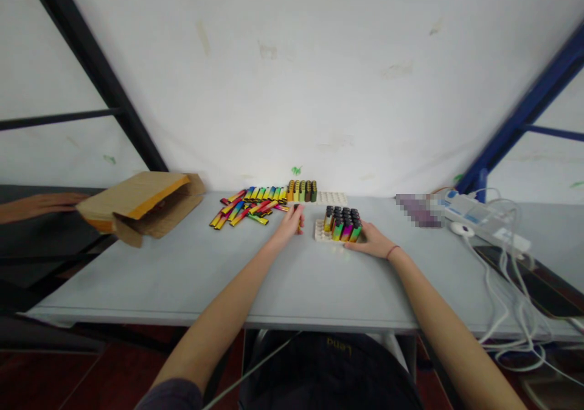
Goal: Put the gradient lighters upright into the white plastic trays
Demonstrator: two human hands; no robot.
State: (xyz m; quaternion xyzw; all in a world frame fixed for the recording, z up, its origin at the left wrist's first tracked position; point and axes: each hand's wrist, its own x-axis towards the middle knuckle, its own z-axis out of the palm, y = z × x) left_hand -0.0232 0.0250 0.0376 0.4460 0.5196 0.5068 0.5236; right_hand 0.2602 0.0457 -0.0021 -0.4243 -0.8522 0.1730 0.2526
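Observation:
My left hand (288, 226) is closed around a slim gradient-coloured stick with a dark end (300, 215), which looks like a disposable vape. It is held just left of a white holed tray (319, 233). Several such sticks with black tops (345, 229) stand upright in that tray, and bare holes show along its left side. My right hand (371, 241) grips the tray at its right side, thumb along the front edge. Left of my left hand, a loose heap of brightly coloured sticks (246, 209) lies on the table.
Behind stand more upright sticks (302, 191) and another white holed tray (333, 198) by the wall. An open cardboard box (137, 203) sits at the left, with another person's hand (61, 202) touching it. White cables (504, 264), a power strip (483, 218) and a dark tablet-like slab (538, 282) lie at the right.

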